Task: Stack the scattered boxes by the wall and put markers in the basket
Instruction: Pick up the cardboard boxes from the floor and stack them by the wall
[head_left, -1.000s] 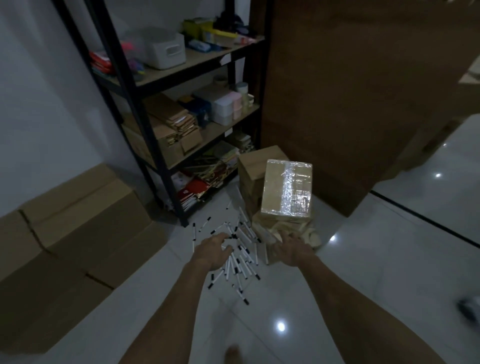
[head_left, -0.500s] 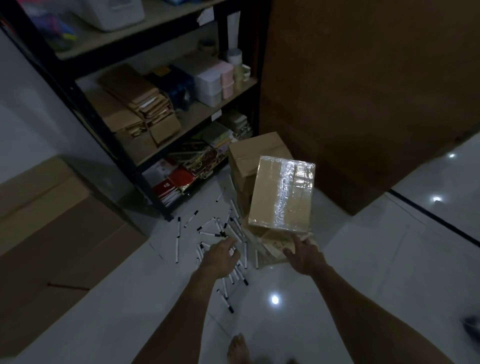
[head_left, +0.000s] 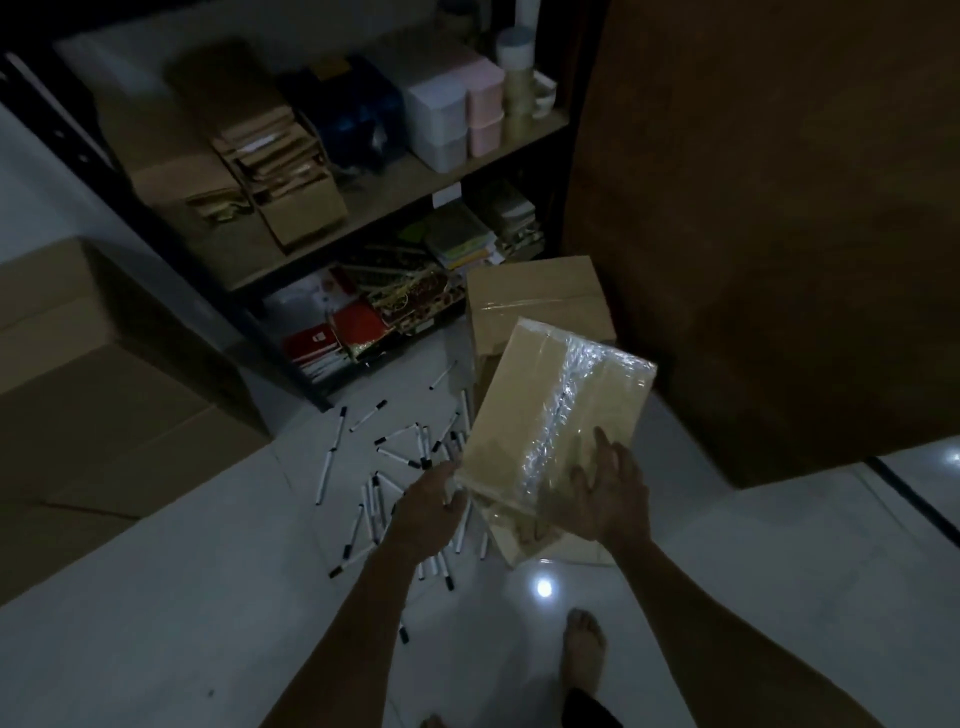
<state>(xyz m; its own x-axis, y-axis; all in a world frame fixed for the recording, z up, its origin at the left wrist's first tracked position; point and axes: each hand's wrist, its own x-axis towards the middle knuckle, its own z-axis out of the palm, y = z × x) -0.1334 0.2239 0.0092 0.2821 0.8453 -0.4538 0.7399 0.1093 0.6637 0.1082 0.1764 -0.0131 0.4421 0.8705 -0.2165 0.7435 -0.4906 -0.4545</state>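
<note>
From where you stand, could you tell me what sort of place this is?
Probably a storeroom or stock corner: a metal shelf rack packed with stationery, large cardboard boxes against the wall, and markers scattered over the tiled floor.

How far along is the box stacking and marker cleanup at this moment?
Done: nothing visibly finished. In hand: the left hand and right hand are taking hold of the taped box, tilted over another box. Left: the markers lie scattered on the floor; no basket is in view.
</note>
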